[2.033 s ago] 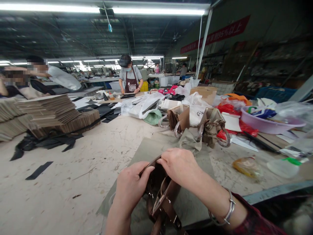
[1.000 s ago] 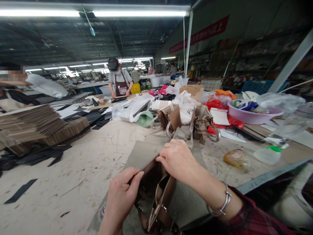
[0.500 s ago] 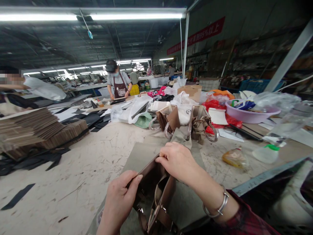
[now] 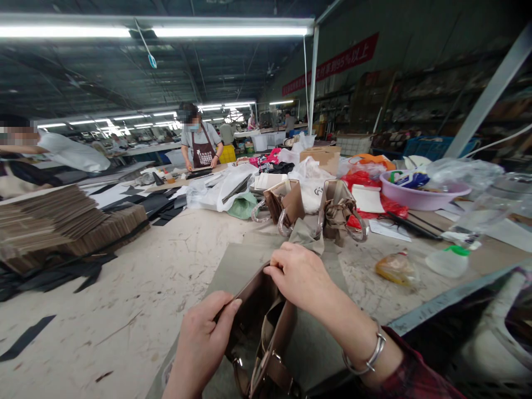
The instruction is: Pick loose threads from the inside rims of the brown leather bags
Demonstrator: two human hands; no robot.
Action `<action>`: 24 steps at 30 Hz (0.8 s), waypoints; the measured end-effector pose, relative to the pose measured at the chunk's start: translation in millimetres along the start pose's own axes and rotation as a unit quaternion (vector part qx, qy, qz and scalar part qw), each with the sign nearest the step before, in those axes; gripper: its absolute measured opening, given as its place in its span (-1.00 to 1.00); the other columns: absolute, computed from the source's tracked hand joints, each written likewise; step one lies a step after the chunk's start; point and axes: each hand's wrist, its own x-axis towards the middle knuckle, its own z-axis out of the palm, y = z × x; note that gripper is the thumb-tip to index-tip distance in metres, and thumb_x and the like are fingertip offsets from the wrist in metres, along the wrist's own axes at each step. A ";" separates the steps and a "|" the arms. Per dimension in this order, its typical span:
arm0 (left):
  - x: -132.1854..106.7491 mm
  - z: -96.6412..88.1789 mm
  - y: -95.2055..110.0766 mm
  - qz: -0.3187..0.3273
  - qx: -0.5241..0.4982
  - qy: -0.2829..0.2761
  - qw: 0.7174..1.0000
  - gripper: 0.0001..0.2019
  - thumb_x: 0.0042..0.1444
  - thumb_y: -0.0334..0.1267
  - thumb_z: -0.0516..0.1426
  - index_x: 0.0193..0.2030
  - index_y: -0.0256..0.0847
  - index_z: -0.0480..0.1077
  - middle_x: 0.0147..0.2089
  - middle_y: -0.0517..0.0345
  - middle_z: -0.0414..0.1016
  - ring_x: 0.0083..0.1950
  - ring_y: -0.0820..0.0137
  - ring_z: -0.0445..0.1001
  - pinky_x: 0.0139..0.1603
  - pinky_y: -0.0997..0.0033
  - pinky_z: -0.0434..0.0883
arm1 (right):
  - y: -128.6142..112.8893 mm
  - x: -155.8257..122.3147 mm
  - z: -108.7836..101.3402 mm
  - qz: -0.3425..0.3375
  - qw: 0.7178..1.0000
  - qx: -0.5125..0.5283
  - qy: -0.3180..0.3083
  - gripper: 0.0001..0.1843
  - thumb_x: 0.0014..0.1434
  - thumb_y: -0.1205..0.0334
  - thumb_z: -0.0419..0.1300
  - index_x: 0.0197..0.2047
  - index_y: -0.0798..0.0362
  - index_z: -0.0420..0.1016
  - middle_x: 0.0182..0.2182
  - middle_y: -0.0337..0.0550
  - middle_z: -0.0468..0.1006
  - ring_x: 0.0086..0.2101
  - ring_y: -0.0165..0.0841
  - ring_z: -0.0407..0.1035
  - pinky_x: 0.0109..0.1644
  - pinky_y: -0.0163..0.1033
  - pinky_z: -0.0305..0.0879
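The brown leather handbag with buckled straps (image 4: 258, 306) stands at the near edge of the pale, scuffed worktable (image 4: 137, 288), on a grey-green sheet of material (image 4: 243, 257). The left hand (image 4: 205, 335) pinches the bag's top edge between thumb and fingers. The right hand (image 4: 301, 274), a silver bangle (image 4: 368, 357) on its wrist, curls over the same rim farther along; its fingertips are hidden, probably inside the opening. Just beyond the sheet stand two tan handbags with clear ring handles (image 4: 291, 202). A pink plastic basin (image 4: 419, 197) sits to the right and stacked brown card pieces (image 4: 62, 219) to the left. A co-worker in a dark apron (image 4: 201, 147) stands at the far end.
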 end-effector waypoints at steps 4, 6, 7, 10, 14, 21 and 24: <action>0.1 -0.4 2.0 -0.014 0.034 -0.027 0.999 -0.65 0.28 -0.08 -0.04 -0.44 -0.17 0.38 -0.50 0.23 0.40 -0.44 0.42 0.41 -0.41 0.46 0.25 | 0.1 -0.8 2.1 0.043 0.998 0.033 0.031 -0.83 0.13 0.16 0.28 -0.22 0.00 0.42 -0.27 -0.23 0.47 -0.26 -0.32 0.40 -0.23 -0.25 0.22; 1.3 -2.5 5.9 -0.024 0.064 -0.053 0.996 -0.67 0.30 -0.11 -0.08 -0.37 -0.15 0.40 -0.46 0.21 0.45 -0.40 0.39 0.45 -0.37 0.44 0.27 | 0.1 -1.2 3.2 0.049 0.997 0.045 0.032 -0.79 0.14 0.18 0.27 -0.15 0.00 0.42 -0.24 -0.21 0.48 -0.23 -0.30 0.40 -0.20 -0.25 0.23; 2.5 -4.1 8.9 -0.030 0.082 -0.069 0.994 -0.68 0.31 -0.15 -0.10 -0.32 -0.14 0.41 -0.42 0.19 0.49 -0.37 0.37 0.47 -0.35 0.42 0.28 | 0.1 -1.5 3.9 0.048 0.997 0.049 0.028 -0.82 0.15 0.18 0.25 -0.15 -0.01 0.44 -0.24 -0.21 0.48 -0.22 -0.30 0.40 -0.19 -0.24 0.23; 9.9 -10.4 22.9 -0.043 0.135 -0.112 0.984 -0.73 0.30 -0.22 -0.09 -0.13 -0.09 0.43 -0.26 0.15 0.58 -0.24 0.29 0.53 -0.27 0.37 0.31 | 0.0 -2.9 5.4 0.050 0.997 0.056 0.027 -0.91 0.18 0.17 0.23 -0.25 -0.02 0.49 -0.27 -0.20 0.47 -0.22 -0.30 0.40 -0.19 -0.25 0.24; 30.5 -12.8 49.0 -0.025 0.213 -0.121 0.969 -0.76 0.27 -0.21 0.00 -0.04 -0.08 0.44 -0.11 0.09 0.60 -0.13 0.19 0.55 -0.20 0.30 0.32 | 0.5 -4.9 5.7 0.061 0.994 0.082 0.027 -0.89 0.18 0.16 0.23 -0.26 -0.01 0.51 -0.26 -0.19 0.48 -0.23 -0.31 0.41 -0.20 -0.26 0.25; 59.6 6.4 67.8 0.001 0.304 -0.116 0.946 -0.73 0.27 -0.27 -0.02 -0.29 -0.17 0.50 -0.29 0.02 0.62 -0.28 0.22 0.56 -0.33 0.36 0.27 | 11.8 -9.9 -0.1 0.033 0.985 0.169 0.014 -0.68 0.16 0.17 0.24 -0.01 0.02 0.48 -0.16 -0.12 0.51 -0.14 -0.26 0.41 -0.06 -0.23 0.28; 59.2 11.3 65.2 0.008 0.300 -0.099 0.949 -0.74 0.27 -0.28 -0.01 -0.21 -0.15 0.52 -0.28 0.04 0.62 -0.28 0.25 0.56 -0.33 0.38 0.28 | 25.1 -15.8 -7.4 0.014 0.978 0.206 -0.001 -0.52 0.16 0.12 0.24 0.14 0.04 0.40 -0.07 -0.07 0.49 -0.12 -0.26 0.41 -0.03 -0.22 0.28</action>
